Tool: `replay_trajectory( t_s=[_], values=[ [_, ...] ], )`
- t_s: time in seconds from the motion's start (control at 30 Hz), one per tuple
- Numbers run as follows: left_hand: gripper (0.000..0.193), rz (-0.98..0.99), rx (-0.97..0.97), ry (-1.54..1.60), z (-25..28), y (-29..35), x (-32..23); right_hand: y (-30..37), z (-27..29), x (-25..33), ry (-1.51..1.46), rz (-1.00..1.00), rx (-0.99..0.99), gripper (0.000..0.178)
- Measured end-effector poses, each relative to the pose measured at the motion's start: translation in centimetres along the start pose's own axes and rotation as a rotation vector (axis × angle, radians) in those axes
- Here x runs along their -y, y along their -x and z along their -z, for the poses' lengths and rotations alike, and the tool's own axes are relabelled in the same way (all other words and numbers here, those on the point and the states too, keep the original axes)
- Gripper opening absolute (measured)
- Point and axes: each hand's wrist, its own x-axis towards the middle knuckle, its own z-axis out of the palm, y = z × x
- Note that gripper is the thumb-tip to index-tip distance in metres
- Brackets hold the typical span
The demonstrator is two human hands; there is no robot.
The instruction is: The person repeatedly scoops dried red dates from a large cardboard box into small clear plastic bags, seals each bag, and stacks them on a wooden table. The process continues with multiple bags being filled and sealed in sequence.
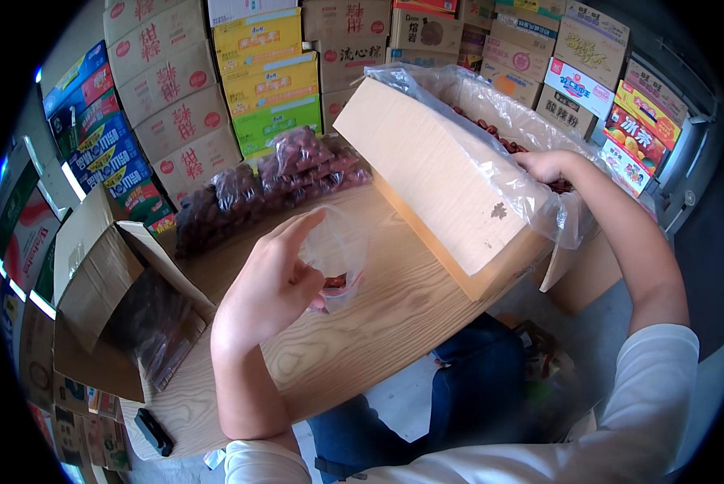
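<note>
My left hand (257,294) is closed on the rim of a small clear plastic bag (344,238) above the table, with its mouth spread. A few red dates (335,281) lie in the bottom of that bag. At the right, my right hand (543,166) reaches into a large cardboard carton (426,173) lined with clear plastic film (531,202). Its fingers curl down among the loose red dates (479,123) inside, and their tips are hidden. The carton rests tilted at the table's right side, one flap folded outward toward me.
Filled bags of dark red dates (289,173) are piled along the wooden table's (338,347) back edge. An open cardboard box (96,266) with plastic bags inside stands at left, near a small black object (153,432). Stacked cartons (168,97) line the wall behind.
</note>
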Motion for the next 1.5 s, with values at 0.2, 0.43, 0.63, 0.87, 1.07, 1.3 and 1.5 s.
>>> replay_trajectory(
  t_s=[0.2, 0.43, 0.63, 0.87, 1.07, 1.3, 1.5],
  values=[
    [0.057, -0.025, 0.018, -0.025, -0.5, -0.3, 0.2, 0.7, 0.0, 1.0, 0.046, 0.032, -0.054, 0.073],
    [0.057, 0.011, 0.054, -0.036, -0.3, -0.3, 0.1, -0.7, 0.5, -1.2, 0.026, 0.03, 0.045, 0.077],
    [0.057, -0.01, 0.035, -0.046, -0.5, -0.3, 0.1, -0.3, 0.1, 0.4, 0.121, 0.068, 0.034, 0.074],
    [0.065, 0.033, 0.036, -0.054, -0.6, -0.5, 0.6, 0.5, 0.0, 0.8, -0.008, -0.003, -0.077, 0.074],
    [0.065, 0.042, 0.044, -0.035, -0.4, -0.2, 0.2, 0.5, 0.1, 0.5, -0.142, -0.027, -0.032, 0.078],
    [0.065, 0.056, 0.05, -0.039, -0.3, -0.3, 0.4, -1.2, 0.4, -1.1, 0.086, 0.075, 0.05, 0.073],
    [0.065, 0.039, 0.053, -0.055, -0.4, -0.4, 0.5, -0.8, 0.1, 0.2, 0.103, -0.006, -0.007, 0.066]
  ],
)
